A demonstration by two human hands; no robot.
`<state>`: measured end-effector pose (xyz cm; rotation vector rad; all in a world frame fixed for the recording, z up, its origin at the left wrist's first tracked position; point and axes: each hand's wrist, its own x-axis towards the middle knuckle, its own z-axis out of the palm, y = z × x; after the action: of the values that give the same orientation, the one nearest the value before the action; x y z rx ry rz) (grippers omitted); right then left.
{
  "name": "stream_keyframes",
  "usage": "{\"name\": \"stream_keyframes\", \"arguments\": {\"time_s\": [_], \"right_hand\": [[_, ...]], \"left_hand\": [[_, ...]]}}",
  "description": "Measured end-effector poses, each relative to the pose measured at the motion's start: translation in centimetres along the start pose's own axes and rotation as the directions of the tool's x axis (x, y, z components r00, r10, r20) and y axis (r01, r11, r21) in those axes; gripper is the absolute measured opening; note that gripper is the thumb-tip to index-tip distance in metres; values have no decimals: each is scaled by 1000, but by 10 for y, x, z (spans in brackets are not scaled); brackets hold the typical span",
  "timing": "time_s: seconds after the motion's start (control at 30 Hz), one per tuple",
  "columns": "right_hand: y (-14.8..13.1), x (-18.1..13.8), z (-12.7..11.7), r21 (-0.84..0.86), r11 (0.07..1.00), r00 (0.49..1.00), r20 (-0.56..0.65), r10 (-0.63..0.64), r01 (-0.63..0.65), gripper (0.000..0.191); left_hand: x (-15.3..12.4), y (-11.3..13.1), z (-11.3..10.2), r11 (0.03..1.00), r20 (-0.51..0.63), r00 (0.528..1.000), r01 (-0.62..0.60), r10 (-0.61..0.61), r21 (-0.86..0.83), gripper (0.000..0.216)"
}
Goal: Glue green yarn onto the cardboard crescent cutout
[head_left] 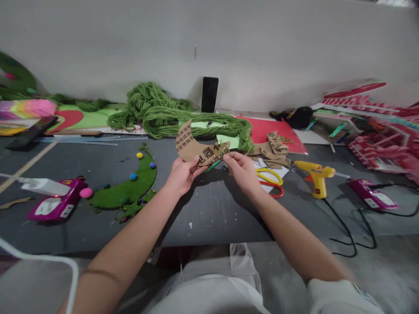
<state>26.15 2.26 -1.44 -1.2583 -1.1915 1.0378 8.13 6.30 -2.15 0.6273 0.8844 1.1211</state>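
Observation:
A crescent-shaped piece of brown cardboard (187,147) with dark printed characters is held up above the table. My left hand (183,173) grips its lower left edge between thumb and fingers. At the cardboard's right end, my right hand (242,171) is closed in a pinch on a strand of green yarn (224,147), which crosses the narrow tip. The fingertips partly hide that strand. Just behind lies a large bundle of green yarn (193,124). Scissors with yellow and red handles (271,176) rest beside my right hand, their blades mostly hidden.
A green crescent decorated with pompoms (137,183) lies left on the grey table (209,218). On the right are a yellow glue gun (317,174), cardboard scraps (276,150) and a purple power strip (373,194). Another purple power strip (59,205) sits left. A phone (209,94) leans against the wall.

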Motion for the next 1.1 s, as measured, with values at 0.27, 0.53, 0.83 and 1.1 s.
{"name": "stream_keyframes", "arguments": {"time_s": [0.27, 0.53, 0.83, 1.1], "right_hand": [[8, -2, 5, -167, 982, 992, -78, -104, 90, 28], [9, -5, 4, -488, 848, 974, 16, -228, 206, 28], [4, -9, 3, -662, 714, 970, 88, -225, 226, 25], [3, -9, 3, -682, 690, 968, 123, -218, 242, 24]], "left_hand": [[-4, -2, 6, 997, -41, 996, -79, 78, -16, 32], [-5, -3, 6, 992, -44, 991, -123, 123, 0, 36], [-5, -3, 5, 986, -58, 984, -164, 166, 30, 36], [-4, -1, 5, 990, -80, 987, -142, 142, 4, 36]]}}
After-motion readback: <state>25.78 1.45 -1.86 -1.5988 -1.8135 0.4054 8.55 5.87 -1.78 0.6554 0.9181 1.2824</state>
